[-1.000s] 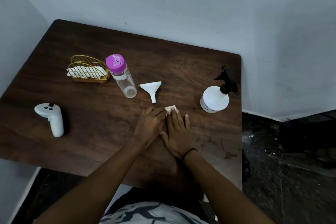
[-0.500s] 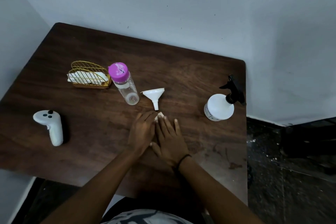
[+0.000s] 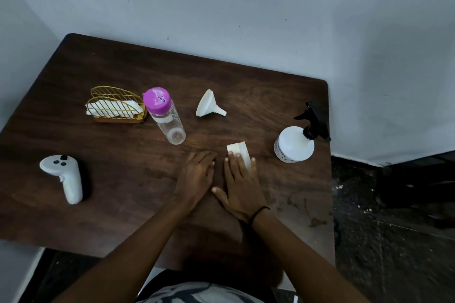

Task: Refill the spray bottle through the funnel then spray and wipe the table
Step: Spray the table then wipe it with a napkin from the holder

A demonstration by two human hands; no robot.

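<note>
My right hand [image 3: 240, 183] lies flat on a folded white tissue [image 3: 238, 149] and presses it against the dark wooden table [image 3: 123, 170]; the tissue's far end sticks out past my fingertips. Just left of it, my left hand [image 3: 198, 176] rests flat on the bare wood. A white spray bottle [image 3: 294, 144] with a black trigger head stands near the table's right edge. Behind my hands a white funnel [image 3: 209, 104] lies on its side. A clear bottle [image 3: 166, 117] with a pink cap stands left of the funnel.
A gold wire holder [image 3: 115, 108] with white tissues sits at the back left. A white handheld controller [image 3: 65, 176] lies at the left front. Walls close off the back and left; the table's right edge drops to a dark floor [image 3: 394, 241].
My right hand has slid the tissue to the right, away from my left hand. The funnel has turned and now lies farther back, its spout pointing right.
</note>
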